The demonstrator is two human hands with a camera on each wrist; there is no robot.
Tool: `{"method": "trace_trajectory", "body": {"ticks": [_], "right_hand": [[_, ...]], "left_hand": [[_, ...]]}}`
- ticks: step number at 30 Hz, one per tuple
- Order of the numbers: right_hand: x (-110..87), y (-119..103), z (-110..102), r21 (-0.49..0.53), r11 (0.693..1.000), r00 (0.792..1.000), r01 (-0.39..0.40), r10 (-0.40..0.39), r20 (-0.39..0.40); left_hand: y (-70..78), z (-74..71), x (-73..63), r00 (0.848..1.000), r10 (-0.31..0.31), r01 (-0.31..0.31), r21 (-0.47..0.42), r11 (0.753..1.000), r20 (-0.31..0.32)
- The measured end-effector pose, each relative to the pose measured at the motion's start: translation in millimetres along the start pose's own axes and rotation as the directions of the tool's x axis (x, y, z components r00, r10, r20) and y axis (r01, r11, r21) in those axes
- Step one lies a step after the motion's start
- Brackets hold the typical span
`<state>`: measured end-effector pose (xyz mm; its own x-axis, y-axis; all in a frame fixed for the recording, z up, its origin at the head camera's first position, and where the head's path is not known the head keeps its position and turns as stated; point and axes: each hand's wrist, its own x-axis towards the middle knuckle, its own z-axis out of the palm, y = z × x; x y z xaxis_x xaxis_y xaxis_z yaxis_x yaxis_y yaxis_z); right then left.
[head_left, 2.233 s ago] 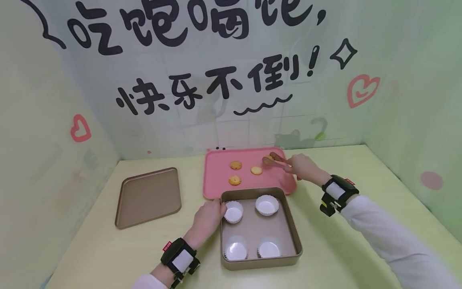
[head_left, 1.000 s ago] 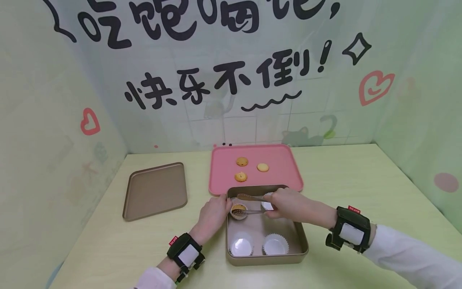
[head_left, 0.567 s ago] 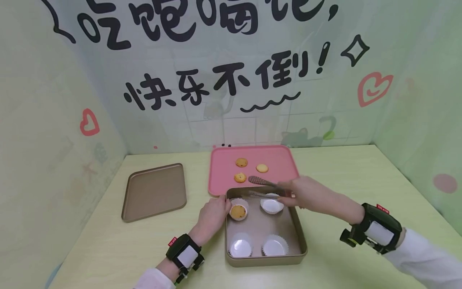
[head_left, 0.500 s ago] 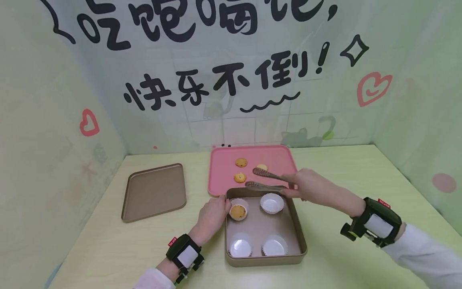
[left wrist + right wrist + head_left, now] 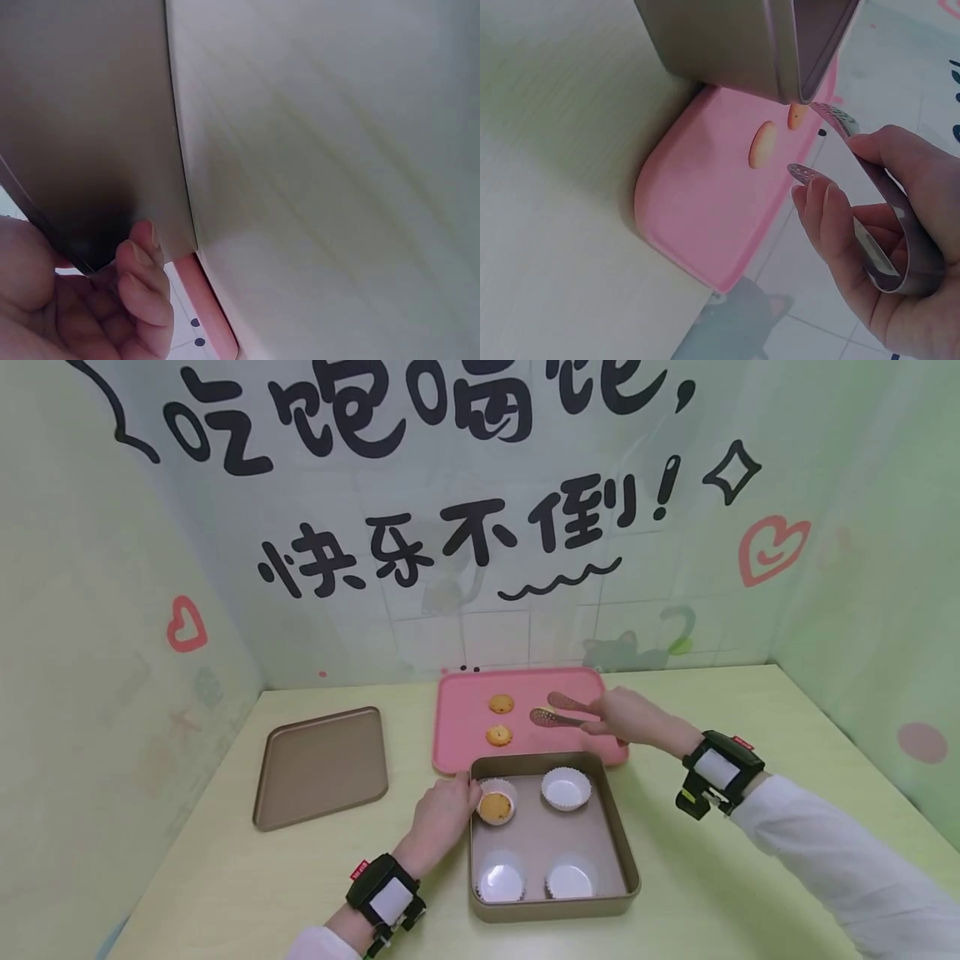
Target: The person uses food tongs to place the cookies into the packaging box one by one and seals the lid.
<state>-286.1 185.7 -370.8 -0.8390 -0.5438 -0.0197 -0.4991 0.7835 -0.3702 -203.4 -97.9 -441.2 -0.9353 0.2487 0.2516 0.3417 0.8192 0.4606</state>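
My left hand (image 5: 442,814) grips the upper left corner of a deep square baking pan (image 5: 555,912); in the left wrist view its fingers curl round the pan's wall (image 5: 90,97). Inside the pan stand several white paper baking cups, and the upper left one holds a round cookie (image 5: 495,808). My right hand (image 5: 637,718) holds metal food tongs (image 5: 551,718) with perforated tips over the pink tray (image 5: 457,693). The tips are apart, and in the head view they mostly cover a pale cookie. In the right wrist view a cookie (image 5: 763,145) lies near the tips.
Two other cookies, one behind (image 5: 501,703) and one nearer (image 5: 498,735), lie on the left half of the pink tray. A shallow brown tray (image 5: 322,768) sits at the table's left. Printed cloth walls enclose the table at the back and sides.
The tongs brought a cookie from the pink tray into the upper left cup and let it go. My right hand then moved back over the pink tray. The left hand kept its grip.
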Motion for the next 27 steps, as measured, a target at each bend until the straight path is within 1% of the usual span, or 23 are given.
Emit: {"method": "trace_trajectory", "body": {"ticks": [4, 11, 15, 18, 22, 27], "right_hand": [[9.2, 6.0, 1.5, -0.023, 0.998, 0.998, -0.051, 0.052, 0.029], [16.5, 10.3, 4.1, -0.042, 0.996, 0.995, -0.074, 0.077, 0.065], [19.2, 12.7, 6.4, -0.052, 0.993, 0.991, -0.107, 0.111, 0.07], [20.2, 13.5, 7.3, -0.071, 0.992, 0.992, -0.105, 0.11, 0.062], [19.7, 12.2, 7.4, -0.104, 0.991, 0.994, -0.09, 0.095, 0.045], [16.6, 12.3, 6.7, -0.086, 0.993, 0.996, -0.082, 0.085, 0.029]], "left_hand": [[0.4, -1.0, -0.1, 1.0, -0.002, 0.002, 0.008, 1.0, 0.01], [0.4, -0.9, 0.2, 1.0, -0.009, 0.008, 0.018, 1.0, 0.014], [0.0, -0.4, 1.2, 1.0, 0.001, -0.001, 0.03, 1.0, 0.008], [1.1, -2.3, 1.5, 1.0, 0.004, -0.004, 0.032, 0.999, 0.02], [1.9, -5.0, 1.9, 0.999, 0.002, -0.004, 0.038, 0.999, 0.052], [0.1, -5.7, 3.6, 0.997, 0.026, -0.029, 0.044, 0.999, 0.067]]}}
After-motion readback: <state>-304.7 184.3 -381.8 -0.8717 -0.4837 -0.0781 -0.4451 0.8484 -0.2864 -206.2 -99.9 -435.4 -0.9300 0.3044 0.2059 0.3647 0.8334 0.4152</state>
